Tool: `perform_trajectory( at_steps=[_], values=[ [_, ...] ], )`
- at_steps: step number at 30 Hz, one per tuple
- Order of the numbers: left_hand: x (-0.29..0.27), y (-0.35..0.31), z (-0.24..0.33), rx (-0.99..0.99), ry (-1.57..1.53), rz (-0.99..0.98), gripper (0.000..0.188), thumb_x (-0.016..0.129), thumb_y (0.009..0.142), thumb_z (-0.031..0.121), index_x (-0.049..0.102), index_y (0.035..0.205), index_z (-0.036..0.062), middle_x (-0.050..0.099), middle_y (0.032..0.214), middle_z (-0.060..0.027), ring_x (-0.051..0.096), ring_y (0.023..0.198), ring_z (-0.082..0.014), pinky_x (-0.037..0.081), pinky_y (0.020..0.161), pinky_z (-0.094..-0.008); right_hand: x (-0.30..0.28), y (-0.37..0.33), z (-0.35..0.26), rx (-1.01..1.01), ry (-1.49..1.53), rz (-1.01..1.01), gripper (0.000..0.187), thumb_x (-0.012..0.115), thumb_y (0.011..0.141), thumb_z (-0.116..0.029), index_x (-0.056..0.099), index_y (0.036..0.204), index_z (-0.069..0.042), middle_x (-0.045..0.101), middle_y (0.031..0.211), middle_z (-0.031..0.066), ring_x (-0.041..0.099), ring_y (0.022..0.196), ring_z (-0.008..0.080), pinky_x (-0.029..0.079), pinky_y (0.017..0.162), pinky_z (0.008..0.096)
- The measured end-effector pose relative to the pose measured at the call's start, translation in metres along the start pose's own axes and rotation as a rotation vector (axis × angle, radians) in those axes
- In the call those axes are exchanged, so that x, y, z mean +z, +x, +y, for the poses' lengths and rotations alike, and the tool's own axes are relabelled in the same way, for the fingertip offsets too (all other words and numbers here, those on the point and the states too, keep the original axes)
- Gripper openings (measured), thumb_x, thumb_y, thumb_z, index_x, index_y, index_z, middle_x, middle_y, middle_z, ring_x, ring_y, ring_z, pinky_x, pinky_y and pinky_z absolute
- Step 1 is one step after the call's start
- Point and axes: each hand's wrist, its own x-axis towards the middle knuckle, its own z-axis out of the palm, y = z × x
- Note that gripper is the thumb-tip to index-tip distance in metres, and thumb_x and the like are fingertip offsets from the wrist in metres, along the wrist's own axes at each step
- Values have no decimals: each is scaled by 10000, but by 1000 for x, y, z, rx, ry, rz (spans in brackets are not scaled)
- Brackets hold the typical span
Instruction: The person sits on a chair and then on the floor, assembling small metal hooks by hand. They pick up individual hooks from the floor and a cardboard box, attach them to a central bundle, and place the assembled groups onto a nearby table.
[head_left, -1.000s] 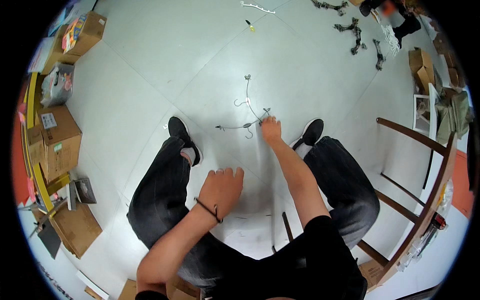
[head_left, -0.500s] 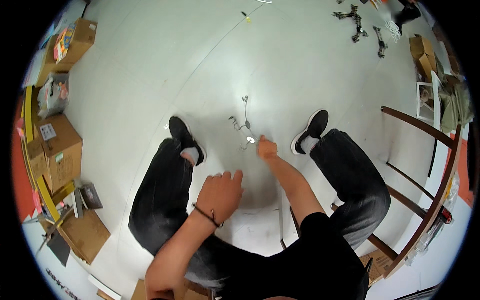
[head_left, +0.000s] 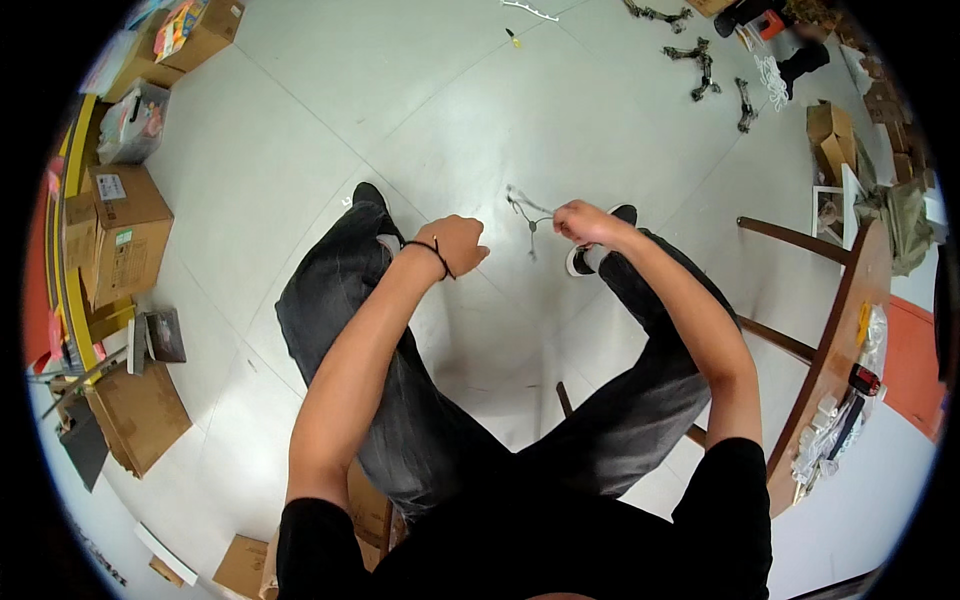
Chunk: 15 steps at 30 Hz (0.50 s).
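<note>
Wire hangers, thin, grey and somewhat blurred, were held above the pale floor, in front of the right shoe and to its left. The right hand pinched them at one end between thumb and curled fingers; the wires ran leftward from this grip, one part slanting away from the person and a hook-like end hanging nearer. Their exact number could not be told. The left hand was just beside the left knee side of the dark trousers, well apart from the wires, its fingers curled inward; whether they enclosed anything could not be told. A dark bracelet circled its wrist.

Farther out, toward the far edge of the floor, lay a white strip and, nearer, a small yellow-and-black tool. Toward the far right corner lay dark jointed pieces, with a bundle of white cord to their right. Cardboard boxes and a clear bin lined the left edge; a brown wooden frame stood along the right.
</note>
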Motion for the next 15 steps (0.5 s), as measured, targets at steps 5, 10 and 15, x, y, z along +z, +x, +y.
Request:
perform_trajectory(
  at_steps=[5,10,15],
  values=[
    [-10,3,26,132,-475,-403,485,546,984,399,614,1267,10,723,1077,-119,689,948,-209,545,831,-359,26,-135,-39,-367,513,78,172,438,943,-165,541,894,-36,304,595,-63,212,489,58,176,457,263],
    [-38,-12,69,392,-1574,-86,460,492,1024,334,564,1285,-37,677,1177,-171,682,1013,-260,550,886,-415,83,-148,-39,-629,550,326,119,446,942,-125,538,909,-56,354,601,-54,263,492,53,196,457,249],
    [-39,4,62,297,-1640,246,375,485,1035,280,592,1135,-66,693,1021,-203,705,882,-258,592,770,-377,110,-109,-53,-625,422,423,128,439,945,-118,546,888,-78,380,575,-58,317,502,52,242,458,258]
  ],
)
